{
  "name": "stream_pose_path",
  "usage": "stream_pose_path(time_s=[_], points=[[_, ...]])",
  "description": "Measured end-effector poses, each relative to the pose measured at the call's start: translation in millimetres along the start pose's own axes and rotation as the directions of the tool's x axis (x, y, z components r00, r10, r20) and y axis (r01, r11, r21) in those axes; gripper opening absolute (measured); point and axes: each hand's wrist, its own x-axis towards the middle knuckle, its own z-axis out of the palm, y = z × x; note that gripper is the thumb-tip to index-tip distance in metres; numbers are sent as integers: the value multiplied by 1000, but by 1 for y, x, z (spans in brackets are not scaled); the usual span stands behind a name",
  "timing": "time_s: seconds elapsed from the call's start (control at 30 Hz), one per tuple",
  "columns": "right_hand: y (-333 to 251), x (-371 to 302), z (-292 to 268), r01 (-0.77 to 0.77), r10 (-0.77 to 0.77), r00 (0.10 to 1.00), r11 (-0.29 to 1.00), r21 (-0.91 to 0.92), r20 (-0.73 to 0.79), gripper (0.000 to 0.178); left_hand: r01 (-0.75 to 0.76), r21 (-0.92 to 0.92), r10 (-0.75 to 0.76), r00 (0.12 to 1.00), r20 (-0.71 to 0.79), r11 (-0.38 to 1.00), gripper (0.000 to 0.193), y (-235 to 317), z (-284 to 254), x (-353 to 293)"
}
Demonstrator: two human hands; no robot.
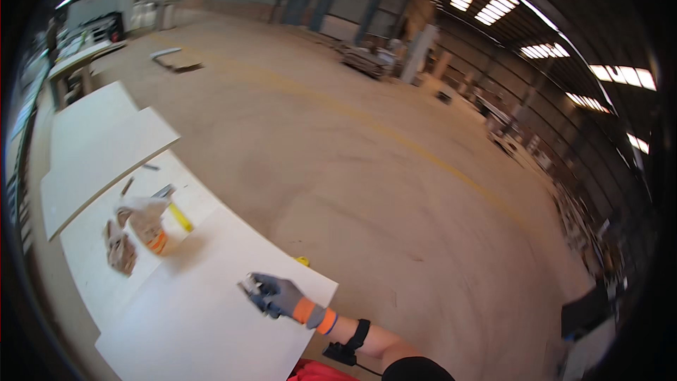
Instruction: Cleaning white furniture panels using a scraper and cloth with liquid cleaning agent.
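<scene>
My right hand (279,297), in a grey work glove with an orange cuff, is over the near right part of a white board (204,310). Its fingers are closed around a small silvery object (249,284), too blurred to name. My left hand is out of view. Farther left on the white surface stands a clear plastic bag or cup with orange print (149,229). Beside it are a crumpled brown plastic bag (120,248) and a yellow strip-shaped thing (181,217). A grey flat-ended tool (163,191) lies just behind.
More white boards (113,152) are stacked at the far left, overlapping the worktop. A yellow object (302,261) shows past the board's right edge. Concrete floor (395,190) spreads beyond, with a timber pile (368,62) by the back wall and a workbench (84,58) at far left.
</scene>
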Motion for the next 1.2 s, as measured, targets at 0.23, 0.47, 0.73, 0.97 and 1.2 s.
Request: stream_pose_path(time_s=[0.23,0.47,0.73,0.97,1.2], points=[[-24,168,-42,92,-114,991,960,-265,-71,49,388,469,-245,909,-338,793,50,44,17,-6],[-4,394,-23,206,-346,937,442,-873,46,49,564,15,-533,788,-309,826,56,24,56,-23],[4,463,41,-27,-126,991,120,-992,-42,57,569,312,-416,797,-439,761,67,76,90,-30],[-4,434,52,76,-224,974,267,-961,15,86,655,459,-385,740,-552,601,72,82,96,-32],[16,429,20,298,-324,936,532,-792,134,78,579,424,-359,793,-493,697,71,72,91,-33]])
